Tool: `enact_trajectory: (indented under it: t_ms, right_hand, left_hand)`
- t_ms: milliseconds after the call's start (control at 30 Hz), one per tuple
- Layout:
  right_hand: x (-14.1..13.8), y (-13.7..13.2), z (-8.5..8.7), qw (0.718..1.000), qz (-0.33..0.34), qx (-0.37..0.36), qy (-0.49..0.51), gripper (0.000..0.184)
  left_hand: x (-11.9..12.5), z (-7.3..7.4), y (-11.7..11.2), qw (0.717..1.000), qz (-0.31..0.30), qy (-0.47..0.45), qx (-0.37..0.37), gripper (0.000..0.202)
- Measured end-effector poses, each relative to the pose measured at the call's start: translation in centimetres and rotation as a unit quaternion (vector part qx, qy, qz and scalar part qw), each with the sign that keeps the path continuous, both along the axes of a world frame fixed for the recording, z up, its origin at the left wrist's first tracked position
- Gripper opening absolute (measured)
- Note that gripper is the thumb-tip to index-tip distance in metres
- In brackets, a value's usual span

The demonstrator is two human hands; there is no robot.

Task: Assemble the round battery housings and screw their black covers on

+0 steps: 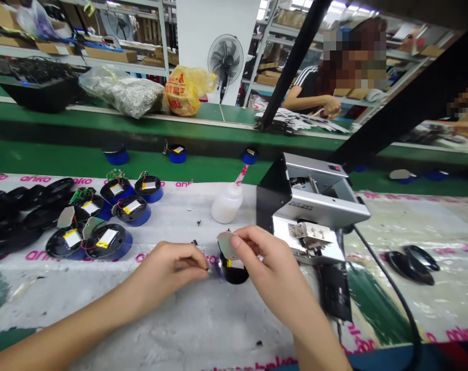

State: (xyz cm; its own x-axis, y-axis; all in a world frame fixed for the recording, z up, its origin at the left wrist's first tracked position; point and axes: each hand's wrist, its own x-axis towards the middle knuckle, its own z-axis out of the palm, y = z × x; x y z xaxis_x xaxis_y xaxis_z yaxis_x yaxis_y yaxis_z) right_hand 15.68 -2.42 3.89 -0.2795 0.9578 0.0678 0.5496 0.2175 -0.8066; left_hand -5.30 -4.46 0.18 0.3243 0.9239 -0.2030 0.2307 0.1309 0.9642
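In the head view, my right hand (266, 260) pinches a small grey-faced circuit board (226, 245) between thumb and fingers. The board is tilted up over a round blue-and-black housing (236, 276), where part of a battery with yellow tape shows. My left hand (182, 265) is just left of that housing, thumb and fingertips pressed together. Whatever lies between those fingertips is too small or hidden to name. Several similar housings (131, 210) with batteries, red wires and boards stand to the left.
A white squeeze bottle (227, 203) with a pink-marked nozzle stands behind the housing. To the right is a silver-and-black machine (314, 196) with a cable. Black covers (415, 264) lie farther right, black parts (29, 214) at left. A person works beyond the green conveyor (210, 170).
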Motion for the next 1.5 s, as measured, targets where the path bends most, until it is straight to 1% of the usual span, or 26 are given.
enact_trajectory:
  t_ms: [33, 100, 167, 267, 333, 367, 433, 500, 600, 700, 800, 1000, 1067, 1167, 1300, 1500]
  right_hand:
    - [0.1, 0.0, 0.1, 1.000, -0.007, -0.004, -0.010, 0.024]
    - [0.4, -0.1, 0.2, 1.000, -0.013, -0.025, -0.010, 0.027]
    - [0.8, 0.0, 0.2, 0.996, 0.010, -0.087, 0.035, 0.028]
    - [1.4, 0.3, -0.1, 0.968, 0.052, -0.200, 0.139, 0.021]
    - [1.6, 0.4, -0.3, 0.954, 0.056, -0.229, 0.187, 0.032]
    - [1.6, 0.5, -0.4, 0.953, 0.052, -0.227, 0.192, 0.034]
    - [1.3, 0.3, -0.6, 0.967, 0.051, -0.185, 0.166, 0.024]
    - [0.9, -0.1, -0.7, 0.986, 0.068, -0.105, 0.113, 0.017]
    - [0.2, -0.8, -1.0, 0.993, 0.093, 0.006, 0.066, 0.026]
    - [-0.1, -1.0, -1.4, 0.993, 0.084, 0.063, 0.055, 0.027]
    - [-0.2, -0.9, -1.7, 0.990, 0.099, 0.079, 0.056, 0.026]
    - [-0.3, -0.8, -2.1, 0.988, 0.120, 0.075, 0.067, 0.028]
    - [-0.4, -0.9, -2.3, 0.988, 0.114, 0.082, 0.063, 0.029]
    - [-0.6, -0.9, -2.5, 0.989, 0.094, 0.091, 0.061, 0.030]
    - [-0.8, -0.8, -2.7, 0.986, 0.109, 0.108, 0.072, 0.026]
    - [-0.6, -0.6, -2.5, 0.979, 0.130, 0.115, 0.107, 0.026]
  left_hand:
    - [0.6, -0.1, 0.3, 0.998, 0.015, -0.055, -0.029, 0.004]
    - [1.3, -0.5, 1.1, 0.984, 0.051, -0.151, -0.078, 0.007]
    - [1.4, -1.0, 2.0, 0.967, 0.090, -0.214, -0.108, 0.013]
    - [1.2, -1.7, 2.8, 0.947, 0.128, -0.266, -0.124, 0.023]
    - [0.9, -1.8, 3.0, 0.942, 0.134, -0.282, -0.126, 0.027]
    - [0.8, -1.8, 3.0, 0.939, 0.136, -0.290, -0.129, 0.028]
    - [0.7, -1.6, 2.8, 0.931, 0.128, -0.312, -0.141, 0.025]
    - [0.6, -1.3, 2.6, 0.921, 0.109, -0.339, -0.160, 0.023]
    - [0.3, -1.2, 2.4, 0.912, 0.081, -0.358, -0.181, 0.020]
    - [0.1, -1.5, 2.4, 0.913, 0.085, -0.359, -0.176, 0.017]
    - [-0.1, -1.9, 2.5, 0.916, 0.094, -0.356, -0.157, 0.018]
    - [-0.1, -2.1, 2.2, 0.934, 0.085, -0.318, -0.138, 0.024]
    - [-0.1, -2.2, 2.0, 0.944, 0.082, -0.295, -0.119, 0.023]
    - [-0.1, -2.1, 1.7, 0.966, 0.076, -0.236, -0.067, 0.018]
    - [-0.2, -1.6, 1.7, 0.983, 0.077, -0.164, -0.020, 0.017]
    - [0.1, -0.5, 1.4, 0.990, 0.074, -0.118, 0.009, 0.019]
